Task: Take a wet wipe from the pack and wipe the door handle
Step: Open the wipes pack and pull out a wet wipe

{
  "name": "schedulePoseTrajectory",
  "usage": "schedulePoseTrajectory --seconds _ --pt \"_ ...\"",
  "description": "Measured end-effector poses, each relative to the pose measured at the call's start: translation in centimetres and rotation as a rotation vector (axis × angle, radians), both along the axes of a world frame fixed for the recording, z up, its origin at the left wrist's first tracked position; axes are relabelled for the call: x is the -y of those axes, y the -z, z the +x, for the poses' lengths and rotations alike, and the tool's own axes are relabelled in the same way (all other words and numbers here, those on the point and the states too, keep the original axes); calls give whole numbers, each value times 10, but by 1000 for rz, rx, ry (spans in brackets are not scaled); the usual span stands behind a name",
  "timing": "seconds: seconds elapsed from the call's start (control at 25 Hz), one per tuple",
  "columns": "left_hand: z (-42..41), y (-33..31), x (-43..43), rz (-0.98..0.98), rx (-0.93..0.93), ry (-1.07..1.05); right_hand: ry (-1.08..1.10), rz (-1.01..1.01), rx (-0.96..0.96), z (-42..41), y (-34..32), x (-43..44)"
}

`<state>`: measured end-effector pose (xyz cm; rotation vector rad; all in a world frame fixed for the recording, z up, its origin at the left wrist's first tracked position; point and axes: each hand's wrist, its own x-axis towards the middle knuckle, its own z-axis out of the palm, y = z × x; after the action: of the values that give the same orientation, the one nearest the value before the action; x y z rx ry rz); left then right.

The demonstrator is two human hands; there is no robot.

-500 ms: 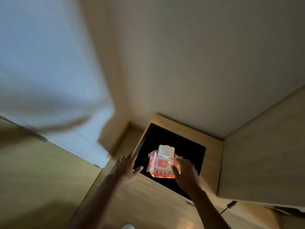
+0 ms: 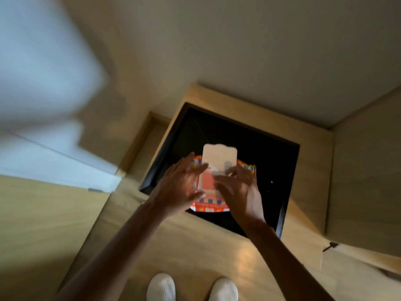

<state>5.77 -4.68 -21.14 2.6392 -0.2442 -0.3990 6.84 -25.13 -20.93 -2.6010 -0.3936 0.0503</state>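
Orange and red with a blue-and-white checked border, the wet wipe pack (image 2: 208,206) lies flat on the black inset panel (image 2: 260,153) of a pale wooden cabinet top (image 2: 308,144). We see its long axis run roughly from the near edge of the panel toward the far wall, tilted a little to the right at the far end. Its white flip lid (image 2: 219,158) stands open, hinged at the far end of the opening and pointing away from us, with the pinkish opening of the pack just below it.

Our left hand (image 2: 176,187) sits over the left side of the pack with fingers spread and loosely extended, the fingertips reaching toward the lid; we cannot tell whether they press on the pack or only hover, as the hand is motion-blurred. Our right hand (image 2: 240,192) covers the right side of the pack, its fingers curled inward near the base of the lid by the opening; whether they pinch a wipe is not clear.

Both bare forearms come up from the bottom of the view. Below them, 2 white slippers (image 2: 161,287) stand on the wooden floor (image 2: 195,246). To the left, a blurred white door (image 2: 43,83) fills the upper corner, and a plain pale wall (image 2: 260,51) rises behind the cabinet
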Motion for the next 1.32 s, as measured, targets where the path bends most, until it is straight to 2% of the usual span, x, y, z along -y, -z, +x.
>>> schedulePoseTrajectory --seconds 0.12,0.36,0.8,1.32 --pt "-1 0 1 -42 41 -42 -6 -13 -9 1 1 -1" --pt "-1 -2 5 -58 -4 -26 19 -50 -18 -3 -8 0" --pt "-1 -1 3 -70 2 -74 -100 -225 103 4 -5 -5" --pt "0 7 3 -86 23 -69 -78 -173 89 6 -7 -1"
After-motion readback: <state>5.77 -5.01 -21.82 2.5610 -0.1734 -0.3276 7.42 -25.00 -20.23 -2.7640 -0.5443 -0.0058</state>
